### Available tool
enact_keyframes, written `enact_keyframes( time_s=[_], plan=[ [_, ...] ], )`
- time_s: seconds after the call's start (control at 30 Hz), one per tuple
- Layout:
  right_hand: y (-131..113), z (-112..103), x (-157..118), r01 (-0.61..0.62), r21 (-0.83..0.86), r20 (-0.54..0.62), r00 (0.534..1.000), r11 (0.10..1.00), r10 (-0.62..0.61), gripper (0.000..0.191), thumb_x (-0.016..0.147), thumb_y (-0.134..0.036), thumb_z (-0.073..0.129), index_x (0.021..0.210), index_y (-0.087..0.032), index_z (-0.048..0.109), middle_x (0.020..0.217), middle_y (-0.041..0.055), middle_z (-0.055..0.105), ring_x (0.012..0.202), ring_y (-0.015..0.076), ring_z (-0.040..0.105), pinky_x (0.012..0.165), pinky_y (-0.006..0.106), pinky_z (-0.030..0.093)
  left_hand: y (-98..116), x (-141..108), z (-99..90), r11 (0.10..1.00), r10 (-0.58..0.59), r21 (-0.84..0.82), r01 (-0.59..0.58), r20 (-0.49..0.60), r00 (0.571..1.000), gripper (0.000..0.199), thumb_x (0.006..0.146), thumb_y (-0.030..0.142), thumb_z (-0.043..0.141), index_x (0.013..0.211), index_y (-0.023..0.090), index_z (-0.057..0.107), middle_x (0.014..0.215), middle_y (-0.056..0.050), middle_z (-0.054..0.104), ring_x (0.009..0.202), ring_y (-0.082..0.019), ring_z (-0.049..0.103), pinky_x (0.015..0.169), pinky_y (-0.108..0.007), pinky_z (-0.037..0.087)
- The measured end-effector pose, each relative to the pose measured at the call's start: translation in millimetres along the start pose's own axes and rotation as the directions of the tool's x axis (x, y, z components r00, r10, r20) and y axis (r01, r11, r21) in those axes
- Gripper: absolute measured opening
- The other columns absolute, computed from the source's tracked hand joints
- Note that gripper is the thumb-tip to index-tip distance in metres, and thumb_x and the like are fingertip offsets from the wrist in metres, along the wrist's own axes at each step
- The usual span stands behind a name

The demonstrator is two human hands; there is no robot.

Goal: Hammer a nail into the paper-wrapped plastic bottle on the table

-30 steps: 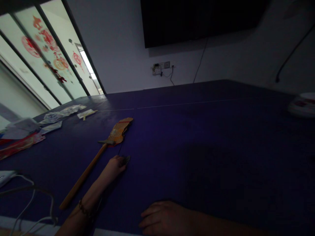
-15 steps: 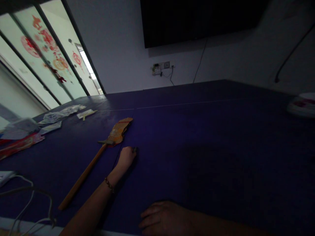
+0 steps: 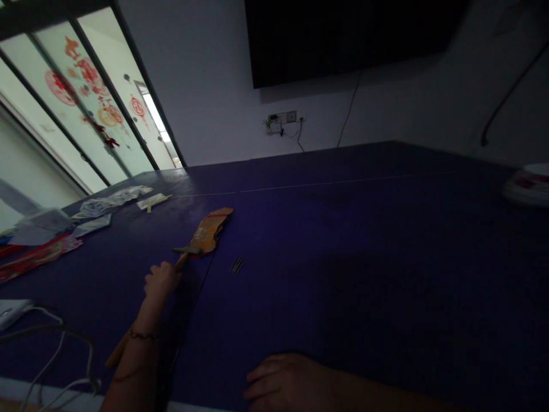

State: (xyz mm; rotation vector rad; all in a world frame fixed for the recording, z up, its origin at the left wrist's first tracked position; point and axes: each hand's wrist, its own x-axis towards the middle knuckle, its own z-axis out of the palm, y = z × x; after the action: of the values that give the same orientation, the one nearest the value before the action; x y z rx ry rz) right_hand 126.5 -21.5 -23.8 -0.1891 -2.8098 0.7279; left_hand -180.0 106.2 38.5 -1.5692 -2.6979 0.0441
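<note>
My left hand (image 3: pixel 161 280), with a bracelet at the wrist, is over the wooden handle (image 3: pixel 116 353) of a hammer, fingers curled around it just below the head. The dark hammer head (image 3: pixel 187 250) rests on the near end of a worn orange-brown piece (image 3: pixel 209 232), whose kind I cannot make out. Right of the hammer, several thin dark nails (image 3: pixel 236 265) lie side by side on the purple tabletop (image 3: pixel 291 297). Close to the front edge, my right hand (image 3: pixel 291 382) lies flat with its fingers stretched out, holding nothing.
At the left lie red packaging (image 3: pixel 40 254), a clear plastic box (image 3: pixel 43 226), papers (image 3: pixel 115 199) and a white device (image 3: pixel 12 312) with looping cables. A round pale item (image 3: pixel 529 186) stands at the far right. A screen (image 3: pixel 351 40) hangs on the wall behind.
My left hand has let go of the nails, leaving them on the table, and moved left onto the hammer handle. The right hand has stayed in place.
</note>
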Motion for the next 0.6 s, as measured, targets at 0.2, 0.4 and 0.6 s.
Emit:
enact_keyframes(
  time_s=[0.2, 0.4, 0.6],
  plan=[
    [-4, -7, -2, -0.021, 0.051, 0.015, 1.000, 0.998, 0.020, 0.031, 0.088, -0.022, 0.037, 0.114, -0.016, 0.052, 0.119, 0.0047, 0.056, 0.119, 0.0134, 0.039, 0.099, 0.027, 0.029, -6, 5, 9.8, 0.996, 0.041, -0.080, -0.027, 0.174, 0.984, 0.034, 0.074, 0.031, 0.042, 0.093, 0.008, 0.058, 0.090, -0.020, 0.063, 0.086, -0.028, 0.061, 0.064, -0.032, 0.045],
    [-12, -14, -4, -0.039, 0.183, -0.068, 0.996, 0.982, 0.052, 0.031, 0.087, -0.021, 0.039, 0.113, -0.014, 0.054, 0.116, 0.0089, 0.058, 0.115, 0.0147, 0.044, 0.098, 0.028, 0.031, 8, -1, -7.8, 0.855, -0.037, -0.517, 0.046, 0.027, 0.999, 0.014, 0.068, 0.025, 0.047, 0.059, 0.014, 0.052, 0.056, -0.009, 0.055, 0.066, -0.025, 0.059, 0.053, -0.028, 0.039],
    [-1, -30, 11, -0.230, 0.655, -0.385, 0.718, 0.720, 0.579, 0.035, 0.079, -0.029, 0.052, 0.112, -0.019, 0.051, 0.117, 0.0108, 0.055, 0.110, 0.0180, 0.048, 0.092, 0.035, 0.037, 53, -58, -46.1, -0.101, 0.250, -0.995, -0.001, -0.026, 0.968, 0.019, 0.071, 0.023, 0.045, 0.058, 0.018, 0.031, 0.047, 0.008, 0.027, 0.036, -0.003, 0.026, 0.037, -0.015, 0.022]
  ],
)
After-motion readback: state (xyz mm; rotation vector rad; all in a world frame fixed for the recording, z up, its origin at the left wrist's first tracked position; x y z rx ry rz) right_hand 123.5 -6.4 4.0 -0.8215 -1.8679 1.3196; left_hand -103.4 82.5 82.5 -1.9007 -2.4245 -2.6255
